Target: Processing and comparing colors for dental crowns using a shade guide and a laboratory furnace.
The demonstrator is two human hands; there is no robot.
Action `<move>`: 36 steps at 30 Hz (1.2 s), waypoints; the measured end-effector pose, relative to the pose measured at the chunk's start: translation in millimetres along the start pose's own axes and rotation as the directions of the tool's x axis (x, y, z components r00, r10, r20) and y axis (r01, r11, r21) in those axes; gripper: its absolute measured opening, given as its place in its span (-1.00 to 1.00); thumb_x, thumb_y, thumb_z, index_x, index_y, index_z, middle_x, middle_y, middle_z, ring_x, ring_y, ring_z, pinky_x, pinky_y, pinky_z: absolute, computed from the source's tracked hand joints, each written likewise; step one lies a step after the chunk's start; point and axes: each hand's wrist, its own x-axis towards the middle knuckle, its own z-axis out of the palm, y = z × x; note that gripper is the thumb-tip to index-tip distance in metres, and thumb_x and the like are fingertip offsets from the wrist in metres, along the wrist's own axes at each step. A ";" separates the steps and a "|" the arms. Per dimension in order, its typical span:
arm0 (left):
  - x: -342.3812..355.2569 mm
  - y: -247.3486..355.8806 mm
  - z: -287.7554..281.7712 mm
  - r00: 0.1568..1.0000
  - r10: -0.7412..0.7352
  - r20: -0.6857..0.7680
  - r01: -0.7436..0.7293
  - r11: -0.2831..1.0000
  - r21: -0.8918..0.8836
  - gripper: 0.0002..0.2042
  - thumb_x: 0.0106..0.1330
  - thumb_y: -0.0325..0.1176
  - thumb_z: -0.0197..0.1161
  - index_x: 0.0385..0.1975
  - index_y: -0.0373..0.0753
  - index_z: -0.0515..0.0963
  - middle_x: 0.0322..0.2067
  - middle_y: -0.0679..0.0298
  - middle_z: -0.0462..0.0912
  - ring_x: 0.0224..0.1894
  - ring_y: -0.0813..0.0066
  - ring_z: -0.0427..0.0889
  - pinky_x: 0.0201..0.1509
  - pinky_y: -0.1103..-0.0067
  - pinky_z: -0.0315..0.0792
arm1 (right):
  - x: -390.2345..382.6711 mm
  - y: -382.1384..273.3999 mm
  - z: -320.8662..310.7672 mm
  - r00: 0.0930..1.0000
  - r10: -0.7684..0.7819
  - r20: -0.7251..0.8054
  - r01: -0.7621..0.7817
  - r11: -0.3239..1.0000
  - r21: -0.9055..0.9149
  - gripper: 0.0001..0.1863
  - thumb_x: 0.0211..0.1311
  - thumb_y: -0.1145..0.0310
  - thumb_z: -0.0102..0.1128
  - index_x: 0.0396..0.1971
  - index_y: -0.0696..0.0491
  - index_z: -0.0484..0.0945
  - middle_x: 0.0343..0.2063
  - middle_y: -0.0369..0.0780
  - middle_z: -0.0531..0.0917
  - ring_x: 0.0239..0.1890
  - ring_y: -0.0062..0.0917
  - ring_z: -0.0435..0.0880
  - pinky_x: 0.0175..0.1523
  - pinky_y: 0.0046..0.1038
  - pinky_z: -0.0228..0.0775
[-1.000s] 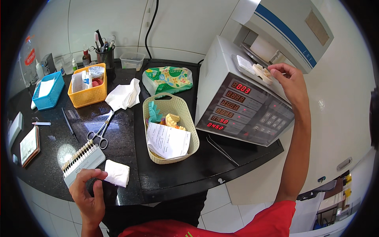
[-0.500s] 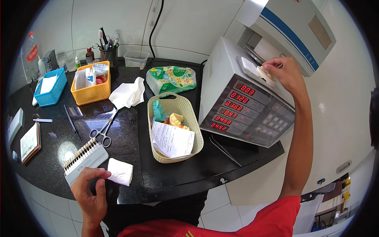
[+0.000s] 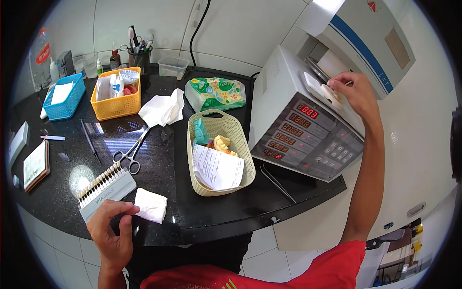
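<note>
My right hand [image 3: 355, 92] is raised over the top of a grey box-shaped furnace [image 3: 269, 91] at the right. Its thumb and fingers are pinched at the upper end of a cream dental cast [image 3: 333, 98], beside a white tray [image 3: 313, 84]. The fingers partly hide the cast. At the lower left, my left hand [image 3: 113, 231] hovers with curled fingers, thumb and forefinger slightly apart and nothing visible between them. It is nearest a tooth shade guide [image 3: 108, 190] and a folded white tissue [image 3: 151, 205].
A cream basket [image 3: 195, 178] with dental casts and a paper slip stands mid-counter. Scissor-handled forceps [image 3: 129, 156], tweezers [image 3: 278, 184], a tissue pack [image 3: 215, 93], an orange basket [image 3: 115, 110] and a blue basket [image 3: 62, 110] lie around. The furnace's upper unit [image 3: 368, 43] overhangs the right hand.
The whole view has shifted slightly, so things sit a little farther right. Both hands keep about the same poses, and the right stays at the cast. Fewer display digits are lit.
</note>
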 end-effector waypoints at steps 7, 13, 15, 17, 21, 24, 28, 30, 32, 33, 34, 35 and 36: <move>-2.2 -4.9 -2.5 0.998 0.057 0.016 -0.057 0.998 0.036 -0.86 0.15 -0.64 0.23 -0.29 -0.37 0.60 -0.42 0.14 0.70 -0.38 0.29 0.68 -0.25 0.53 0.51 | -22.1 -42.8 3.2 0.974 0.001 -0.226 0.069 0.951 0.301 -0.70 0.29 0.20 0.26 -0.20 0.15 0.65 -0.38 -0.28 0.69 -0.39 -0.65 0.57 -0.28 -0.58 0.33; -15.5 5.7 -11.3 0.966 0.256 -0.044 -0.259 0.957 -0.127 -0.87 0.35 -0.53 0.17 -0.15 -0.35 0.53 -0.35 0.09 0.69 -0.33 0.33 0.66 -0.14 0.46 0.50 | -149.2 -137.0 33.8 0.946 -0.239 -0.218 0.321 0.629 0.708 -0.82 0.33 0.33 0.19 -0.27 0.15 0.59 -0.41 -0.18 0.65 -0.45 -0.56 0.56 -0.35 -0.63 0.32; -27.2 16.6 -4.9 0.976 0.218 -0.024 -0.216 0.937 -0.276 -0.82 0.30 -0.51 0.28 -0.14 -0.36 0.55 -0.32 0.07 0.70 -0.32 0.33 0.67 -0.20 0.49 0.52 | -187.9 -171.9 75.2 0.930 -0.351 -0.112 0.263 0.421 0.868 -0.81 0.24 0.36 0.30 -0.28 0.18 0.59 -0.43 -0.18 0.67 -0.53 -0.52 0.56 -0.42 -0.63 0.34; -43.2 14.7 11.4 0.992 0.121 -0.023 -0.121 0.922 -0.368 -0.71 0.18 -0.51 0.44 -0.11 -0.41 0.59 -0.27 0.03 0.70 -0.32 0.33 0.69 -0.26 0.55 0.55 | -215.0 -204.2 117.0 0.921 -0.385 0.060 0.086 0.352 0.932 -0.77 0.12 0.42 0.43 -0.30 0.20 0.59 -0.46 -0.16 0.69 -0.51 -0.49 0.62 -0.41 -0.61 0.42; -57.5 18.1 21.8 0.996 -0.070 0.063 0.091 0.895 -0.437 -0.72 0.15 -0.54 0.45 -0.16 -0.47 0.60 -0.26 -0.01 0.69 -0.27 0.33 0.70 -0.18 0.58 0.59 | -246.7 -240.5 146.9 0.941 -0.127 0.313 -0.322 -0.062 0.945 -0.79 0.04 0.53 0.50 -0.37 0.21 0.60 -0.47 -0.08 0.71 -0.37 -0.49 0.72 -0.31 -0.57 0.54; -74.5 15.2 20.6 0.984 -0.157 0.089 0.180 0.824 -0.536 -0.72 0.16 -0.53 0.45 -0.15 -0.47 0.60 -0.27 0.01 0.68 -0.24 0.35 0.70 -0.18 0.57 0.60 | -265.0 -236.1 154.5 0.954 -0.185 0.236 -0.231 0.045 0.972 -0.77 0.07 0.48 0.50 -0.36 0.22 0.59 -0.46 -0.05 0.72 -0.38 -0.49 0.74 -0.30 -0.60 0.55; -98.6 16.0 22.2 0.975 -0.201 0.094 0.215 0.753 -0.622 -0.78 0.16 -0.52 0.45 -0.22 -0.42 0.65 -0.28 0.03 0.67 -0.24 0.37 0.71 -0.17 0.58 0.60 | -290.6 -231.7 157.8 0.971 -0.190 0.146 -0.133 0.081 0.988 -0.74 0.04 0.46 0.53 -0.36 0.22 0.59 -0.48 -0.04 0.71 -0.47 -0.48 0.72 -0.40 -0.59 0.54; -107.1 14.5 22.6 0.974 -0.196 0.110 0.221 0.740 -0.635 -0.80 0.16 -0.52 0.45 -0.25 -0.41 0.66 -0.27 0.03 0.68 -0.24 0.38 0.71 -0.17 0.59 0.60 | -304.6 -228.8 159.7 0.969 -0.156 0.191 -0.183 0.067 0.981 -0.73 0.03 0.46 0.53 -0.36 0.23 0.59 -0.48 -0.03 0.71 -0.48 -0.47 0.72 -0.41 -0.58 0.54; -112.8 12.0 23.0 0.960 -0.216 0.181 0.282 0.736 -0.615 -0.84 0.14 -0.53 0.46 -0.29 -0.39 0.68 -0.28 0.03 0.68 -0.25 0.38 0.71 -0.18 0.60 0.60 | -315.8 -224.5 163.9 0.968 -0.137 0.209 -0.209 0.011 0.978 -0.71 0.02 0.46 0.54 -0.35 0.26 0.60 -0.47 -0.03 0.71 -0.46 -0.46 0.73 -0.39 -0.56 0.55; -116.2 9.7 26.3 0.952 -0.244 0.183 0.304 0.714 -0.630 -0.83 0.13 -0.55 0.46 -0.29 -0.39 0.69 -0.29 0.04 0.68 -0.25 0.39 0.70 -0.17 0.60 0.59 | -319.3 -222.8 168.1 0.963 -0.142 0.228 -0.235 -0.030 0.972 -0.73 0.04 0.51 0.52 -0.32 0.28 0.61 -0.46 -0.04 0.72 -0.42 -0.44 0.74 -0.33 -0.54 0.57; -120.4 9.5 28.3 0.947 -0.254 0.197 0.321 0.706 -0.631 -0.83 0.13 -0.55 0.46 -0.29 -0.39 0.69 -0.29 0.04 0.68 -0.25 0.39 0.70 -0.17 0.60 0.59 | -326.2 -219.7 170.4 0.961 -0.132 0.243 -0.249 -0.026 0.968 -0.73 0.04 0.51 0.52 -0.32 0.28 0.61 -0.46 -0.04 0.72 -0.42 -0.44 0.74 -0.33 -0.54 0.57; -124.2 9.6 30.0 0.927 -0.303 0.219 0.371 0.675 -0.638 -0.83 0.13 -0.55 0.46 -0.29 -0.39 0.69 -0.29 0.04 0.68 -0.25 0.40 0.70 -0.17 0.59 0.58 | -333.5 -216.6 172.0 0.943 -0.105 0.317 -0.323 -0.040 0.946 -0.75 0.05 0.53 0.50 -0.31 0.28 0.61 -0.45 -0.04 0.72 -0.39 -0.44 0.74 -0.29 -0.54 0.58; -127.3 9.2 31.4 0.906 -0.348 0.241 0.418 0.643 -0.642 -0.83 0.13 -0.55 0.46 -0.28 -0.39 0.69 -0.30 0.04 0.69 -0.25 0.41 0.70 -0.17 0.59 0.58 | -338.7 -214.8 172.8 0.920 -0.078 0.385 -0.390 -0.059 0.919 -0.76 0.06 0.56 0.48 -0.29 0.29 0.61 -0.44 -0.04 0.73 -0.37 -0.44 0.75 -0.26 -0.53 0.58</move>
